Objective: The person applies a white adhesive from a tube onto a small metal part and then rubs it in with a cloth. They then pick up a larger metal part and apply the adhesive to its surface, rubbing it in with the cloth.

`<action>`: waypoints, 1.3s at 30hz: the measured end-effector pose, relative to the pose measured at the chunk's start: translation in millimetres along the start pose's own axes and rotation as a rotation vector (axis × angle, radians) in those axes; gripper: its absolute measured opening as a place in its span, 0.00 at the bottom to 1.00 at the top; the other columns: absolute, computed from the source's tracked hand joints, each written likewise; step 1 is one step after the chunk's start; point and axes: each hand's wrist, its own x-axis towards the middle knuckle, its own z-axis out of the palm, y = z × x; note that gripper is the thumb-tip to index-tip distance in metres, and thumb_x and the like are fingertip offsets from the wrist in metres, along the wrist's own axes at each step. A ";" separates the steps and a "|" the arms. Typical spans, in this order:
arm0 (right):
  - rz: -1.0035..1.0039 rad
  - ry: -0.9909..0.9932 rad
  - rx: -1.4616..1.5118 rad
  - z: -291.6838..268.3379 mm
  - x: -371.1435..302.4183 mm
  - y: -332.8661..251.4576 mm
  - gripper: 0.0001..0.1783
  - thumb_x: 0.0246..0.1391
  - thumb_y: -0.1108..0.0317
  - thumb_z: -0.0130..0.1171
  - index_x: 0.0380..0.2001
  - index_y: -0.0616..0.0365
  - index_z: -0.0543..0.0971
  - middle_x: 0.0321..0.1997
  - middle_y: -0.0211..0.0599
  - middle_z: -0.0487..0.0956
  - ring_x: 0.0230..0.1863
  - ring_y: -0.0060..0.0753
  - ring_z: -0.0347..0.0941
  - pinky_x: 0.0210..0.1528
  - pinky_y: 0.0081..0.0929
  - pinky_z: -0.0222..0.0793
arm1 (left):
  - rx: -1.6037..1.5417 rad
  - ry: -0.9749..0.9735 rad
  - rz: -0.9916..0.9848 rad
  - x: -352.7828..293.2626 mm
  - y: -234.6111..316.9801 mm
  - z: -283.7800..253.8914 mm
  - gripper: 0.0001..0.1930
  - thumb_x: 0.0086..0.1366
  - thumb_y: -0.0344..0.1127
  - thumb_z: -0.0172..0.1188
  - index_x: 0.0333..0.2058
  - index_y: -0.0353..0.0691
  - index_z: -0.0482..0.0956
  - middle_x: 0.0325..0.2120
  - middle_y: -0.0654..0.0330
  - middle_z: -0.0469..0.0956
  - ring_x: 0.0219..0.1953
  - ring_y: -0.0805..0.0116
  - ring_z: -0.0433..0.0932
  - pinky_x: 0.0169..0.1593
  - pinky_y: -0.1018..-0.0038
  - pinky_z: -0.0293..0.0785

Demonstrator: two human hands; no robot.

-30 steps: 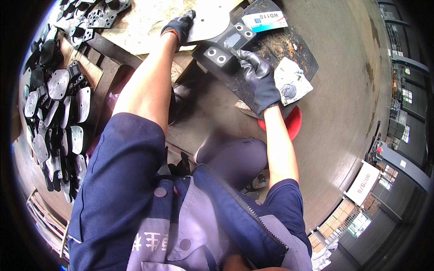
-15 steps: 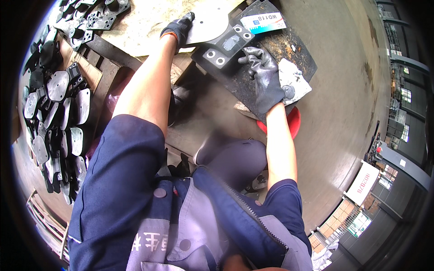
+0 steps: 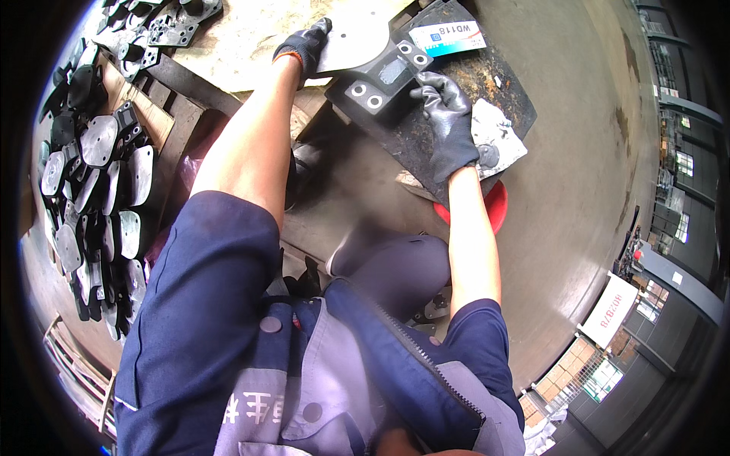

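My left hand, in a black glove with an orange cuff, grips the left edge of a flat metal bracket. The bracket has a pale rounded plate and a dark block end with several ringed holes and a grey rectangular patch. Right beside that block is my right hand, also in a black glove. Its fingers are curled together, and anything between them is too small or hidden to make out. A white cloth lies next to the right wrist on a dark, stained board.
A white and blue printed card lies on the board beyond the block. Below the board is a red bowl-like container. Many similar dark metal parts are piled at the left, near a wooden pallet. My knee is below.
My right hand has shifted slightly up and right, staying beside the block. The irregular light patch on the block now looks larger and more rectangular. My left hand keeps its grip.
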 end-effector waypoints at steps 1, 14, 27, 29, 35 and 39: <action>-0.019 -0.016 -0.027 -1.3 1.3 3.7 0.11 0.59 0.77 0.50 0.43 0.57 0.78 0.32 0.31 0.81 0.23 0.12 0.63 0.26 0.13 0.61 | -0.007 0.000 0.005 0.7 -1.1 0.8 0.20 0.71 0.35 0.37 0.59 0.45 0.66 0.53 0.46 0.72 0.53 0.48 0.72 0.56 0.64 0.68; -0.030 -0.135 0.029 -2.4 -6.3 7.9 0.17 0.51 0.88 0.50 0.43 0.64 0.77 0.41 0.37 0.79 0.38 0.28 0.75 0.39 0.19 0.72 | -0.004 -0.025 0.020 -3.5 6.7 -6.5 0.21 0.66 0.29 0.43 0.58 0.44 0.66 0.50 0.45 0.74 0.52 0.49 0.74 0.53 0.64 0.71; 0.062 -0.092 -0.091 -3.1 -21.5 -24.8 0.25 0.44 0.89 0.44 0.44 0.56 0.79 0.43 0.36 0.80 0.40 0.21 0.76 0.32 0.14 0.64 | 0.007 -0.011 0.015 -2.9 -3.0 -2.3 0.26 0.63 0.24 0.43 0.61 0.46 0.63 0.52 0.44 0.72 0.53 0.47 0.73 0.55 0.63 0.70; -0.029 -0.084 -0.190 -6.2 -18.1 -19.4 0.14 0.59 0.79 0.49 0.47 0.59 0.77 0.48 0.33 0.79 0.41 0.22 0.77 0.29 0.12 0.63 | -0.014 -0.007 -0.011 -4.1 -0.7 -3.7 0.24 0.65 0.25 0.42 0.60 0.46 0.63 0.52 0.45 0.73 0.53 0.47 0.73 0.55 0.63 0.70; -0.415 -0.062 -0.350 -17.0 3.3 13.6 0.14 0.56 0.82 0.52 0.44 0.60 0.79 0.43 0.34 0.81 0.41 0.28 0.78 0.41 0.21 0.72 | 0.009 -0.021 -0.007 -11.9 16.8 -8.8 0.22 0.68 0.28 0.40 0.60 0.47 0.64 0.52 0.46 0.72 0.53 0.48 0.73 0.55 0.64 0.69; -0.537 0.022 -0.564 8.2 -17.9 -14.1 0.11 0.54 0.83 0.53 0.37 0.62 0.81 0.37 0.39 0.82 0.41 0.28 0.78 0.45 0.21 0.74 | 0.042 -0.002 0.016 -4.4 -4.9 -3.3 0.22 0.68 0.30 0.41 0.60 0.47 0.64 0.52 0.46 0.72 0.53 0.48 0.73 0.56 0.63 0.69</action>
